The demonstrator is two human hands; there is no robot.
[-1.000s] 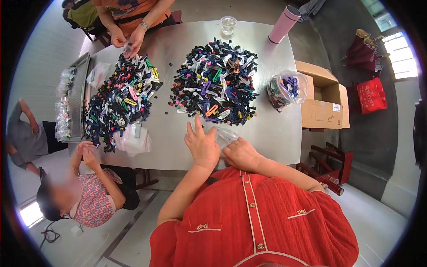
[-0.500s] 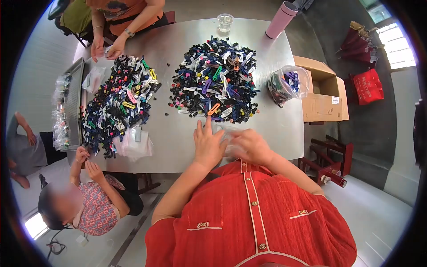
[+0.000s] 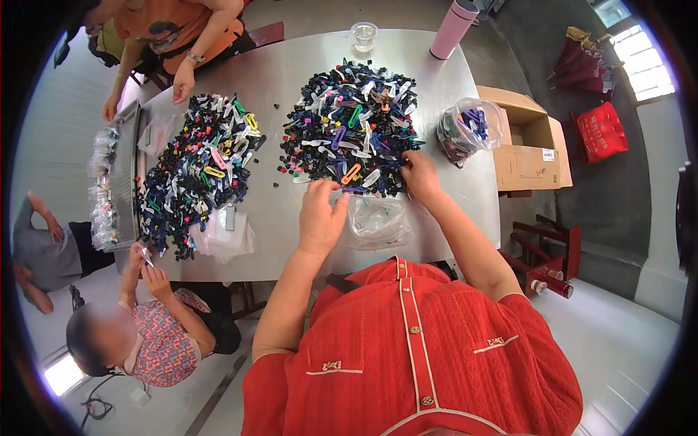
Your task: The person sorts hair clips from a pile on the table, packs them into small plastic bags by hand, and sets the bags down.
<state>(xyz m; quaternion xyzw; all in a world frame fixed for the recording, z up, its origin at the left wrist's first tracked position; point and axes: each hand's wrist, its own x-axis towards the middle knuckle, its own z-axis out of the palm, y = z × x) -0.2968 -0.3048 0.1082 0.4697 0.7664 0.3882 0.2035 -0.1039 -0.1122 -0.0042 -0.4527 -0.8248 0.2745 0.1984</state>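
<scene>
A large pile of hair clips (image 3: 349, 120), mixed with small black and coloured pieces, lies on the table in front of me. My left hand (image 3: 320, 218) rests at its near edge, thumb apart from the fingers and nothing visibly held. At the right edge, my right hand (image 3: 420, 176) has its fingers bent together among dark clips; what they pinch is hidden. Between my hands a clear plastic bag (image 3: 378, 227) lies on the table. Close to my left fingertips is an orange clip (image 3: 351, 173).
A second clip pile (image 3: 196, 167) and flat plastic bags (image 3: 225, 232) lie left, beside a metal tray (image 3: 128, 174). Two co-workers' hands are near them. A filled clear tub (image 3: 472, 131), pink bottle (image 3: 454, 29), water cup (image 3: 364, 36) and cardboard box (image 3: 534, 167) stand right and behind.
My hands were together over the plastic bag; now the bag lies free. My right hand has moved up and right to the pile. The co-worker's hands at top left have separated.
</scene>
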